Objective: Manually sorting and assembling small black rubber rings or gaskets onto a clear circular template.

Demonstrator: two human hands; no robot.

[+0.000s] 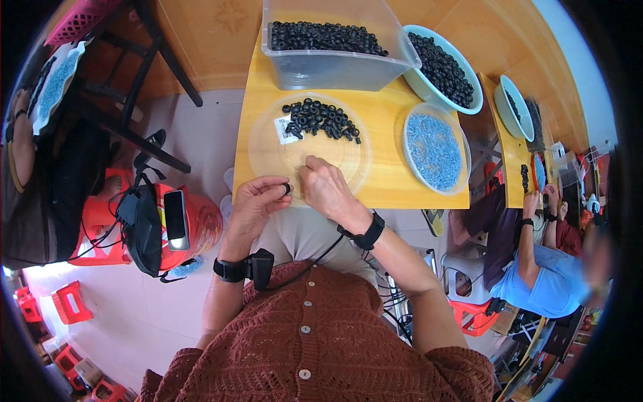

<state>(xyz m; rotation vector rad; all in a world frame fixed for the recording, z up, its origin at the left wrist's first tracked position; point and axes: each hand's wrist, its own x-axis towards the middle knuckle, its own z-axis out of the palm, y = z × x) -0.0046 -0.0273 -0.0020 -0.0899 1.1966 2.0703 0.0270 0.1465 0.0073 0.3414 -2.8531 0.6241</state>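
Between the thumb and index finger of my left hand [249, 205] is a small black ring-shaped part [288, 189]. My right hand [327, 189] is just to its right, fingers curled and pinched together over the near part of a clear round tray [264, 151]. Whatever those fingertips hold, if anything, is hidden. On the tray's far half lies a loose pile of small black hollow parts [321, 119], partly over a white printed label [282, 136]. Right of the tray, a shallow clear dish [406, 144] contains many tiny translucent blue pieces [435, 151].
A clear plastic bin [328, 79] of black parts stands at the table's far edge, beside a pale bowl [478, 99] of similar parts. A phone [175, 220] and black bag [139, 224] rest on a red stool at left. Another person [542, 275] sits at right.
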